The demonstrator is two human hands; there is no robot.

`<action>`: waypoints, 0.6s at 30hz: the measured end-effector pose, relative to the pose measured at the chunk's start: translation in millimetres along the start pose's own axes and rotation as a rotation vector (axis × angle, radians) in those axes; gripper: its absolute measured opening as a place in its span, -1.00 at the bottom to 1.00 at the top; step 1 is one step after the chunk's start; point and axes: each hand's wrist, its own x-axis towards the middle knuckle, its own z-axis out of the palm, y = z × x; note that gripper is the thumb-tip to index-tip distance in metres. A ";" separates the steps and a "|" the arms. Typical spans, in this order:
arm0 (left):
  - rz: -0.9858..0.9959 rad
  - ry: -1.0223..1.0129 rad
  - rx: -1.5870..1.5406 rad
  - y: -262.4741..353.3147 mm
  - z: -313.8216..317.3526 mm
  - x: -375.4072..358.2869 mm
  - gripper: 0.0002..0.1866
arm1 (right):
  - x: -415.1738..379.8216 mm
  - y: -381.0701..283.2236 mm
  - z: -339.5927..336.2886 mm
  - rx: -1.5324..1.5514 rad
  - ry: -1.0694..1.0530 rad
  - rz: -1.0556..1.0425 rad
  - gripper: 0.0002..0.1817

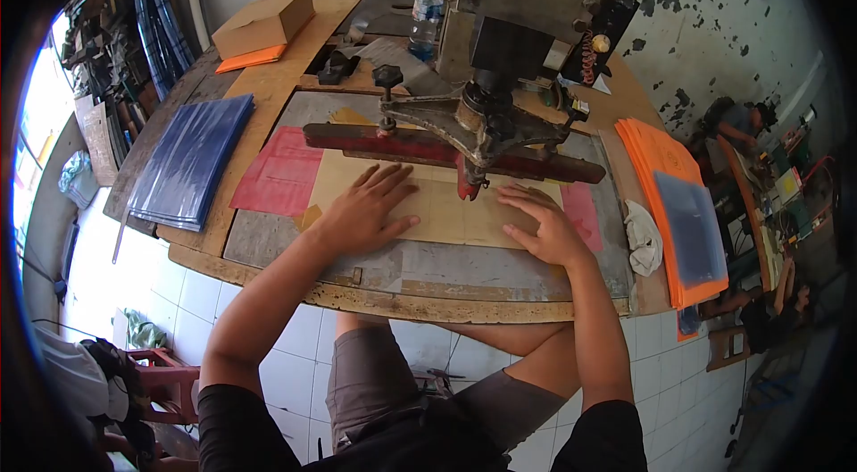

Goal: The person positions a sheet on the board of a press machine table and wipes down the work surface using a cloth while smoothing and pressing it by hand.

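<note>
A tan sheet (446, 208) lies on the metal plate of the table, with pink sheets (278, 170) showing at its left and right. My left hand (370, 208) rests flat on the left part of the tan sheet, fingers spread. Near its right end, my right hand (543, 224) lies with fingers stretched out and thumb apart. Above and just beyond both hands runs the red bar (446, 155) of a press. A red pointed piece (468, 179) hangs from the press between the hands.
Blue plastic sheets (192, 164) lie at the left, orange folders (669, 204) at the right beside a white cloth (643, 240). A cardboard box (263, 21) and a water bottle (427, 18) stand behind. Other people sit at the far right.
</note>
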 end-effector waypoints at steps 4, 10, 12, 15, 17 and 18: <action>0.069 -0.067 -0.111 8.1 -3.1 5.8 -0.27 | 4.3 -8.1 3.6 -0.001 -0.019 -0.038 -0.43; 0.039 -0.115 -0.182 5.6 -6.1 9.4 -0.31 | 5.3 -4.7 4.9 -0.053 0.020 -0.025 -0.50; 0.024 -0.124 -0.210 4.9 -10.5 9.4 -0.32 | 3.2 -2.0 4.9 -0.065 0.043 0.002 -0.55; 0.039 -0.126 -0.218 2.2 -11.7 9.2 -0.33 | 0.9 -1.1 3.5 -0.061 0.066 0.060 -0.62; 0.039 -0.138 -0.201 4.1 -13.2 10.0 -0.33 | 1.0 1.5 5.0 -0.066 0.077 0.084 -0.64; 0.037 -0.142 -0.191 4.9 -13.8 10.5 -0.32 | 1.6 0.0 5.5 -0.088 0.073 0.059 -0.61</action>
